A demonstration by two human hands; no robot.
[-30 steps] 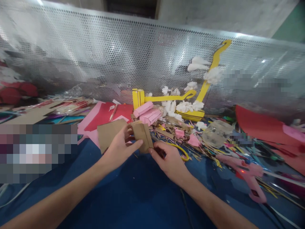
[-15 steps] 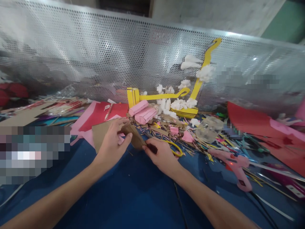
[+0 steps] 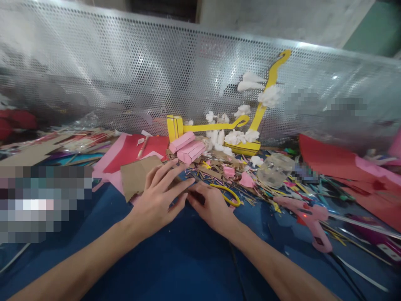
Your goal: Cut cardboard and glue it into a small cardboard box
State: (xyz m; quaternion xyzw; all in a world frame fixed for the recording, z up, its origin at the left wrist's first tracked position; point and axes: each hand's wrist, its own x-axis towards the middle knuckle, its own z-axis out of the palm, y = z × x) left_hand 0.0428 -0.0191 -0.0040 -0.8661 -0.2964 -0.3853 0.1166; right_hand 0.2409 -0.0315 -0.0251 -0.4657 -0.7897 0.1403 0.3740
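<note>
My left hand (image 3: 159,200) reaches in with its fingers stretched out and slightly spread, over a small piece of cardboard (image 3: 176,186) that it mostly hides. Close beside it, my right hand (image 3: 211,205) is closed, thumb and fingers pinched at the right end of that cardboard. A larger brown cardboard sheet (image 3: 134,173) lies just left of my left hand. Past my right hand shows a yellow loop handle (image 3: 233,195), apparently of scissors.
Pink paper prisms (image 3: 189,150) and yellow paper shapes with cotton (image 3: 219,126) stand along the perforated metal panel (image 3: 125,62). Scraps (image 3: 228,171) litter the table (image 3: 175,267). A pink glue gun (image 3: 308,219), its light red, and red paper (image 3: 344,179) lie right.
My left hand has stretched its fingers and moved right across the small cardboard, which has tipped down and is now mostly hidden. My right hand has barely moved.
</note>
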